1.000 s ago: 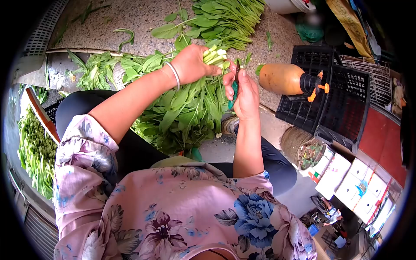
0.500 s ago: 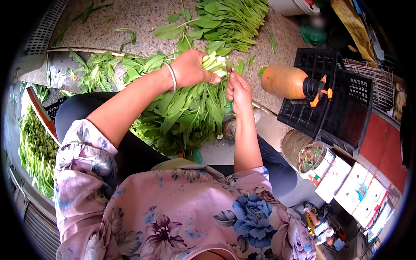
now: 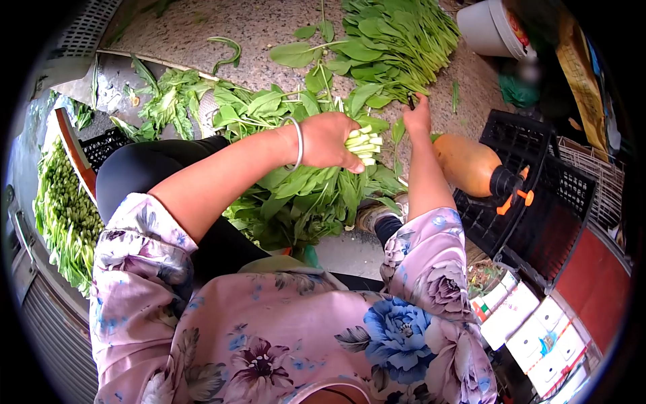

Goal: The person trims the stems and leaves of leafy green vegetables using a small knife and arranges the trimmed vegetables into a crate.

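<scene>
My left hand (image 3: 326, 140), with a bangle on the wrist, is closed around a bunch of leafy greens (image 3: 364, 145). The pale cut stem ends poke out to the right, and leaves hang below the fist. My right hand (image 3: 418, 116) reaches to the stem ends of a pile of leafy greens (image 3: 404, 44) on the stone slab. Its fingers are pinched on a small dark object (image 3: 411, 102) whose kind I cannot make out. More loose leaves (image 3: 266, 111) lie along the slab's edge beyond my left hand.
An orange spray bottle (image 3: 465, 165) lies just right of my right forearm, against black plastic crates (image 3: 555, 209). Upper right is a white bucket (image 3: 486, 30). White boxes (image 3: 548, 343) stand lower right. Packed greens (image 3: 64, 209) fill the left side behind a brown rim (image 3: 75, 151).
My right hand has moved from the cut stem ends up and right to the pile on the slab. My left hand still holds its bunch. The whole view has shifted.
</scene>
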Demonstrator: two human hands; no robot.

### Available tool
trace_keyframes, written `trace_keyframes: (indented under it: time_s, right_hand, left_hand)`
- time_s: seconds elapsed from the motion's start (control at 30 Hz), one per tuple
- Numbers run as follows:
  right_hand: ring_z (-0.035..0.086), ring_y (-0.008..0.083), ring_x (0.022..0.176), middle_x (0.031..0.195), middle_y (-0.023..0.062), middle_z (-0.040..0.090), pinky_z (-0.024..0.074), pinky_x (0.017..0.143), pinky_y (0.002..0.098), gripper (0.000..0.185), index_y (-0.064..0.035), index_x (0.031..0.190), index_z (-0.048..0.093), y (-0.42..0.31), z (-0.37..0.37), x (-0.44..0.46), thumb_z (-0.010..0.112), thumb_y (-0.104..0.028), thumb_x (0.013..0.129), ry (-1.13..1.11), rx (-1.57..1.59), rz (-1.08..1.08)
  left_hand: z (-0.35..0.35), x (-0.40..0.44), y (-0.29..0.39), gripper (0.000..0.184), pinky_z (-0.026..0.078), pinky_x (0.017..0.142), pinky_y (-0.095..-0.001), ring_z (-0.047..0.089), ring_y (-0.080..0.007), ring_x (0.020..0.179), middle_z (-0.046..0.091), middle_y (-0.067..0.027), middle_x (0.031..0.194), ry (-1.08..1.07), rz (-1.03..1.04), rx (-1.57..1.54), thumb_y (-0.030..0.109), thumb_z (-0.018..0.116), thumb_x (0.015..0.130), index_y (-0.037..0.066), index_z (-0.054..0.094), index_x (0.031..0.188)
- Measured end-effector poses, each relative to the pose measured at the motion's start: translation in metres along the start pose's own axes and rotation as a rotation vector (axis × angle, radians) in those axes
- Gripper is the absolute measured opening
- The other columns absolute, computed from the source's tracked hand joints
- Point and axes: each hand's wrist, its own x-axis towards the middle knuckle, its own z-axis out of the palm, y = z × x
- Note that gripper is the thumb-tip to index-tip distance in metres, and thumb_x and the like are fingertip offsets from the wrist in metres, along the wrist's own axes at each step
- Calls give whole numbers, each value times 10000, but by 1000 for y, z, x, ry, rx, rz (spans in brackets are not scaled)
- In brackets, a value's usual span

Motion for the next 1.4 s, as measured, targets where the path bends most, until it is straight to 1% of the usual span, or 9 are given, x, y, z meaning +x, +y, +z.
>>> trace_keyframes:
  time_s: [0.13,0.2,0.43,0.5,0.7,0.8,1.03,1.33,1.4]
  right_hand:
    - [504,241,1047,1188,27,492,405,860,413,449,-169,1170,422,6,4,-6,628,-241,777,46,32,-33]
    - [562,258,940,1032,89,582,435,797,359,369,-88,1061,522,15,12,-8,654,-225,744,102,37,-149]
    - [566,320,908,982,117,600,451,779,389,272,-77,971,580,30,29,-15,625,-243,761,94,26,-144]
    - [610,229,705,801,102,632,468,658,336,260,-35,909,592,32,32,-14,648,-234,750,64,98,-182]
    - [609,195,696,792,114,627,461,647,299,373,-37,1020,536,34,40,-11,684,-172,706,-180,641,-45]
    - [604,195,745,881,133,613,460,631,292,529,-31,1104,469,32,44,-16,727,-142,656,-109,826,60]
    - [601,187,680,910,151,591,483,632,268,699,38,1194,373,29,47,-4,759,-107,630,-5,498,-137]
    - [601,155,674,881,108,620,472,566,268,484,19,1015,545,21,34,-6,763,-192,638,31,232,-53]
    - [608,132,677,887,101,628,427,488,238,417,-13,1008,533,22,28,-6,726,-199,687,-170,328,9]
  left_hand:
    - [-3,-1,2,440,462,753,-342,603,-297,785,624,-181,802,-10,-23,-28,302,724,652,-27,591,912]
    - [-4,-1,2,474,461,767,-339,601,-303,808,621,-194,824,-17,-43,-29,304,728,648,-41,584,941]
    - [0,-4,-2,632,452,813,-327,588,-317,883,603,-232,909,-7,-42,58,351,727,646,-93,531,1051]
    - [1,-4,-4,636,452,815,-326,587,-316,887,603,-233,910,-9,-39,48,354,727,646,-92,531,1053]
    - [1,-6,-1,619,458,798,-329,594,-312,862,609,-221,880,-1,-38,69,353,730,643,-83,540,1038]
    - [0,-6,-1,588,461,784,-332,598,-310,840,614,-209,861,-17,-34,26,343,733,639,-71,553,1017]
    - [-1,-8,0,527,462,775,-338,601,-305,828,619,-201,836,20,-31,40,325,735,634,-50,580,972]
    - [-4,-8,4,530,460,781,-339,601,-307,830,620,-198,851,-32,-50,17,332,732,638,-46,578,977]
    - [-1,-8,2,464,458,753,-336,600,-284,782,622,-176,806,2,-41,34,301,734,652,-28,584,942]
